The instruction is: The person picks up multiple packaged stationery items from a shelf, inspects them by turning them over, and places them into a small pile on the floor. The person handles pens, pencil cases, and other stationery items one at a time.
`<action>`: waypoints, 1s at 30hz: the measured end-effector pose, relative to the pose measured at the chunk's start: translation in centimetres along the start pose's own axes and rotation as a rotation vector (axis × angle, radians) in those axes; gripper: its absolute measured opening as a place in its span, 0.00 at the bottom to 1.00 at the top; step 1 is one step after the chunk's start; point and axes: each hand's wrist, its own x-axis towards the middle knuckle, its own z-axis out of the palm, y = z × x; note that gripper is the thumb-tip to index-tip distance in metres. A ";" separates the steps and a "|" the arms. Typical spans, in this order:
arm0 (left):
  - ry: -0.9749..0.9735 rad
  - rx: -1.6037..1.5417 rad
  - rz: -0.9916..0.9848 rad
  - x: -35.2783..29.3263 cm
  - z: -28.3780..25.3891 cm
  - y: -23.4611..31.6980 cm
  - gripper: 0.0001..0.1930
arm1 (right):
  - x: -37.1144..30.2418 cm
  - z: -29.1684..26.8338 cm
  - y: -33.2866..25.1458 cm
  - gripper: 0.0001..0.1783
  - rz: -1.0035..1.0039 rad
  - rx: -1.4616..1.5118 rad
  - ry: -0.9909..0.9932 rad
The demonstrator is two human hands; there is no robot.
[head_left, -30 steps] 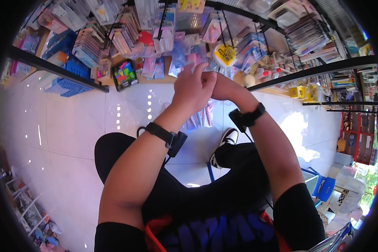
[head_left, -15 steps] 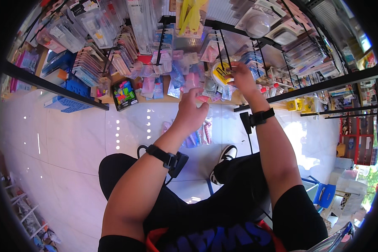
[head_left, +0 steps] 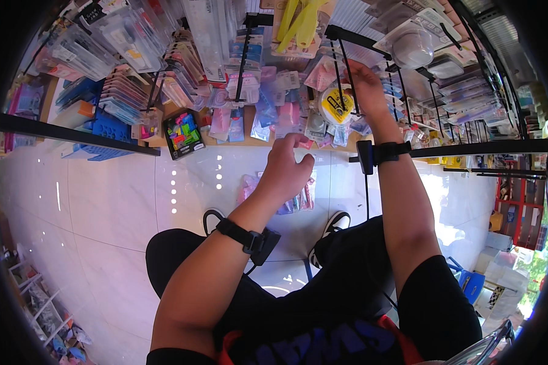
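My left hand (head_left: pixel 288 168) is over the floor just before the shelf edge, thumb and fingers apart, with nothing in it. Its fingertips are nearest to the small clear packets heaped on the shelf. Farther right, my right hand (head_left: pixel 368 94) reaches up beside a black display hook (head_left: pixel 349 76), its fingers bent in toward the hook's upper part. What those fingertips hold, if anything, is hidden. Just left of and below that hand is a rounded yellow-and-white pack (head_left: pixel 337 107). A pink pack (head_left: pixel 321 74) sits beyond it. Each wrist wears a black strap with a small box.
A black box of colourful small pieces (head_left: pixel 184 135) stands at the shelf edge. Several bagged items (head_left: pixel 295 201) lie on the floor between my shoes. Dark rails (head_left: pixel 73 135) cross left and right. Yellow scissors-like goods (head_left: pixel 301 24) hang above, and a blue basket (head_left: pixel 111 131) stands left.
My right hand has moved up and right, off the yellow-and-white pack, toward the hook's upper part. My left hand has stayed open near the shelf edge. The whole view has shifted slightly.
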 end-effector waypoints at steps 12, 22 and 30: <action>0.089 -0.006 0.144 0.4 0.4 0.5 0.22 | -3.3 -2.6 1.1 0.10 -0.061 0.013 -0.173; 0.113 0.048 0.171 -0.5 1.0 0.7 0.27 | -8.2 -2.4 -1.1 0.08 -0.099 -0.022 -0.094; 0.148 0.145 0.229 -0.6 1.0 0.2 0.38 | -9.8 -1.8 -1.2 0.10 -0.036 -0.026 -0.181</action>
